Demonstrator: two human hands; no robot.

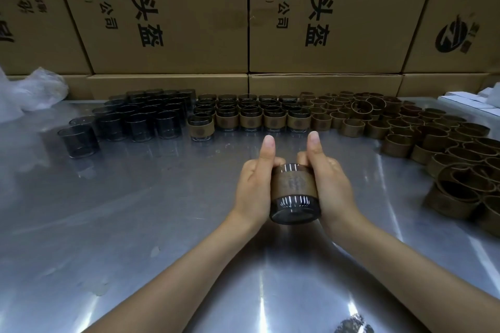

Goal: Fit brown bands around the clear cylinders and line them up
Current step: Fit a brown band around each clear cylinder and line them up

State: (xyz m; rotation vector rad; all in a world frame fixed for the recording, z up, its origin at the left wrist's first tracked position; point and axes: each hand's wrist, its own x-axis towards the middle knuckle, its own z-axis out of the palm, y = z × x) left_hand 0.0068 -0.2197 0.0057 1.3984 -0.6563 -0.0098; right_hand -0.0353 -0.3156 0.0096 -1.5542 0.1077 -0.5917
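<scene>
Held piece: a clear cylinder (294, 207) lying on its side between both hands, above the middle of the surface (135, 224), its base towards the person.
Band: a brown band (294, 184) wraps the cylinder's middle, with a faint printed mark on it; clear glass shows at the base end and a thin rim at the far end.
Left hand: the left hand (254, 186) has its fingers curled round the left side of the banded cylinder, thumb stretched straight forward.
Right hand: the right hand (328, 184) mirrors it on the right side, fingers curled round the cylinder, thumb straight.
Handling: the cylinder looks like smoky glass, so likely stiff, smooth, fairly slippery and breakable if knocked; the band looks thin and light, and probably gives more friction than the bare glass.
Where to hold: best judged to be on the band, at opposite sides.
Finished rows: banded cylinders (250, 119) stand upright in rows near the far edge, at its middle; one stands slightly forward at the left end of the front row.
Bare stock: unbanded cylinders (135, 121) are grouped towards the far left.
Loose bands: empty bands (405, 127) spread from the far edge down along the right edge.
Backdrop: printed cardboard boxes (167, 13) are stacked behind the far edge.
</scene>
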